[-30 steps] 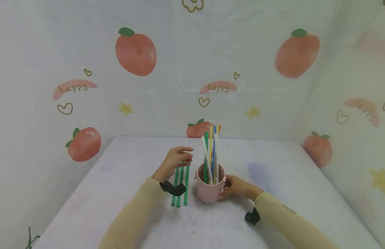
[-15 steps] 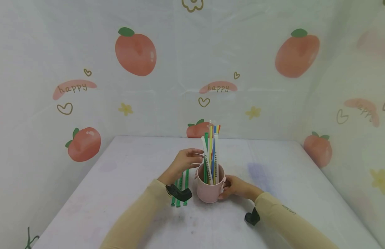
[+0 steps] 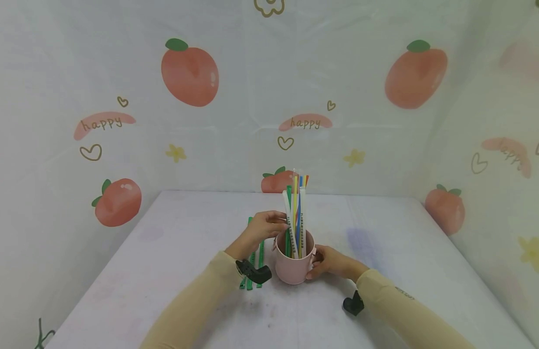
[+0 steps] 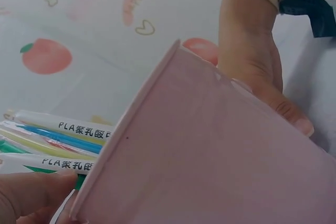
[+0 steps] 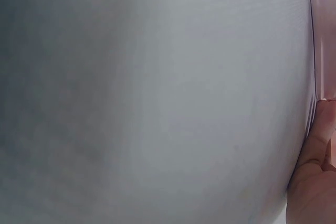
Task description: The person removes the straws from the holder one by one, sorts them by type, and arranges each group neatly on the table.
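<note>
A pink cup (image 3: 292, 270) stands upright on the table, holding several straws (image 3: 297, 208): white-wrapped ones printed with PLA lettering, plus green, yellow and blue ones. My right hand (image 3: 337, 262) grips the cup low on its right side, by the small side tab. At the cup's left rim, my left hand (image 3: 267, 226) has its thumb and fingers around a green straw (image 4: 80, 181), beside a white-wrapped straw (image 4: 47, 163). In the right wrist view, the thumb of the right hand (image 5: 315, 182) presses the pink wall of the cup (image 5: 324, 35).
Green straws (image 3: 261, 261) lie side by side on the table left of the cup, partly under the left forearm. The pale table (image 3: 164, 271) ends at a white backdrop (image 3: 234, 160) printed with fruit. Black wrist cameras (image 3: 353, 304) sit on both wrists.
My left hand has moved right from above the green straws on the table to the straws in the cup, its fingers closing there. The right hand and cup stay put.
</note>
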{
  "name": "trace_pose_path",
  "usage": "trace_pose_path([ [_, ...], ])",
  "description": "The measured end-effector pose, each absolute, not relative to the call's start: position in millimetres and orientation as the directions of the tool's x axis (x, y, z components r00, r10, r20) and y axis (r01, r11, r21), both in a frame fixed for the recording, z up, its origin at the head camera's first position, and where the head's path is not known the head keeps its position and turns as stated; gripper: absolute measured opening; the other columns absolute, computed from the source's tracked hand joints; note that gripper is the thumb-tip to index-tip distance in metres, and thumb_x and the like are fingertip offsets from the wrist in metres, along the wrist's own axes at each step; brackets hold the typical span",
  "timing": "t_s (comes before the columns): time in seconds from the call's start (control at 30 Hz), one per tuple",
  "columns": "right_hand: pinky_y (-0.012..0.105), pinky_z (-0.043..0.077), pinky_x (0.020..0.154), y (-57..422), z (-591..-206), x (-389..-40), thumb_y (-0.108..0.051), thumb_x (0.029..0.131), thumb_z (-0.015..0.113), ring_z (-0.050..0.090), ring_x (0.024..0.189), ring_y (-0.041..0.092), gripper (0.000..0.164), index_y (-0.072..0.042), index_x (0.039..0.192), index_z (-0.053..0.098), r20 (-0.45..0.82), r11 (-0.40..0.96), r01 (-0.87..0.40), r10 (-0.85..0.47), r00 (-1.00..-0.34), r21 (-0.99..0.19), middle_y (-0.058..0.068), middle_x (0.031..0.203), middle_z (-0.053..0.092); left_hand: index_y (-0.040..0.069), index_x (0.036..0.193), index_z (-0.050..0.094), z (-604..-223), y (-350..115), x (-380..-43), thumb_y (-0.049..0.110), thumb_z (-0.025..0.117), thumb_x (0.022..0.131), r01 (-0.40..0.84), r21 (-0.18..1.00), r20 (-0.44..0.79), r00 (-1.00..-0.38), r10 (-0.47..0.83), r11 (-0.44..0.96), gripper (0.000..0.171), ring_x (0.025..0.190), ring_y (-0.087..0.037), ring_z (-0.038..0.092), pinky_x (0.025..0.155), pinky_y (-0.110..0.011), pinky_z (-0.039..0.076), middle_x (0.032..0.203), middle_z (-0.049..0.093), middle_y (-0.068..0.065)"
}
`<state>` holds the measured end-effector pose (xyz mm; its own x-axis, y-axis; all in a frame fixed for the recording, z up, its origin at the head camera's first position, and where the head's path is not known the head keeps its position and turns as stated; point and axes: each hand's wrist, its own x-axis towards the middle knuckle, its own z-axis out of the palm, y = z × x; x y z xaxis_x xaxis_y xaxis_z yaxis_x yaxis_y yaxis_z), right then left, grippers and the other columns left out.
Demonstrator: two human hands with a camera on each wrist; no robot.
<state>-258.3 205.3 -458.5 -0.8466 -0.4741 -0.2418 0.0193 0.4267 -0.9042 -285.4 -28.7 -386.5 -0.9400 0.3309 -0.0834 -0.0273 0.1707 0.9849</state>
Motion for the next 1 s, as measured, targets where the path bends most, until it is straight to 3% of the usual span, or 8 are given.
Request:
trace_pose_path([
  [0.37,0.028,0.039,0.072,205,-458,-258,-0.009,0.068,0.082,0.045,0.085,0.018,0.053,-0.003,0.111,0.052,-0.255,0.434,0.029,-0.471,-0.844,-0.9,0.004,0.087,0.047,0.005,0.112,0.063,-387,-26,-287,0.015,0.067,0.085,-0.031,0.98,-0.095,-0.941,0.324,0.199,0.028,0.096,-0.016,0.06,0.091,-0.039,0.047,0.104,0.065,-0.005],
  [0.6,0.028,0.039,0.072,205,-458,-258,-0.008,0.068,0.082,0.045,0.085,0.019,0.053,-0.003,0.111,0.052,-0.247,0.426,0.023,-0.48,-0.842,-0.905,0.004,0.087,0.047,-0.002,0.107,0.064,-361,-26,-266,0.01,0.063,0.088,-0.02,0.979,-0.088,-0.939,0.332,0.202,0.022,0.092,-0.014,0.058,0.088,-0.038,0.048,0.102,0.066,-0.007],
  [1.0,0.027,0.039,0.072,206,-460,-259,-0.009,0.067,0.082,0.045,0.085,0.019,0.054,-0.002,0.111,0.053,-0.242,0.417,0.023,-0.481,-0.843,-0.909,0.005,0.088,0.047,-0.006,0.102,0.063,-381,-27,-282,0.008,0.063,0.087,0.001,0.993,-0.038,-0.943,0.33,0.118,0.02,0.089,-0.016,0.061,0.086,-0.037,0.05,0.099,0.065,-0.01],
])
